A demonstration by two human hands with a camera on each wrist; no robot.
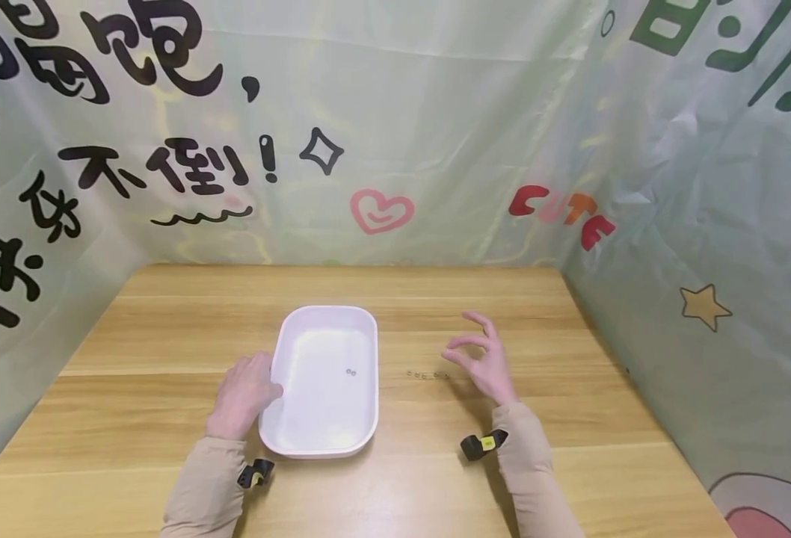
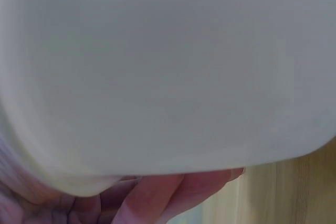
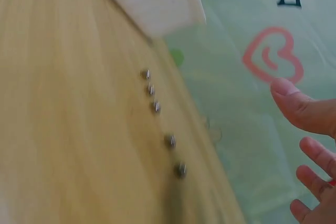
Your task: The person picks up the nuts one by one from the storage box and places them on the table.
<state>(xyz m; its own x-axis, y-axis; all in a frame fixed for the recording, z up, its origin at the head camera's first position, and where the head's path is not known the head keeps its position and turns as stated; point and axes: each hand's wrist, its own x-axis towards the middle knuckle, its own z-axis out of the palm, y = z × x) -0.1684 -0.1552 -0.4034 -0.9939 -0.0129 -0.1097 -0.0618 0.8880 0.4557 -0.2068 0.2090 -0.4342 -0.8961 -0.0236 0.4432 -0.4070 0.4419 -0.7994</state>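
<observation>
My left hand (image 1: pixel 242 396) grips the left rim of a white plastic tray (image 1: pixel 315 407), thumb over the edge. In the left wrist view its fingers (image 2: pixel 152 198) curl against the outer side of the tray. Two tiny rings or nuts (image 1: pixel 351 372) lie inside the tray, right of its middle. To the tray's right, several small shiny metal pieces (image 3: pixel 156 107) stand in a row on the table; their exact kind is too small to tell. Above the row's right end hovers my right hand (image 1: pixel 488 365), its thumb and fingers apart with nothing seen between them.
A wooden table (image 1: pixel 422 486) carries everything. Pale green printed cloth (image 1: pixel 449 134) hangs behind and along both sides. Each wrist wears a small black camera, such as the right one (image 1: pixel 479 446).
</observation>
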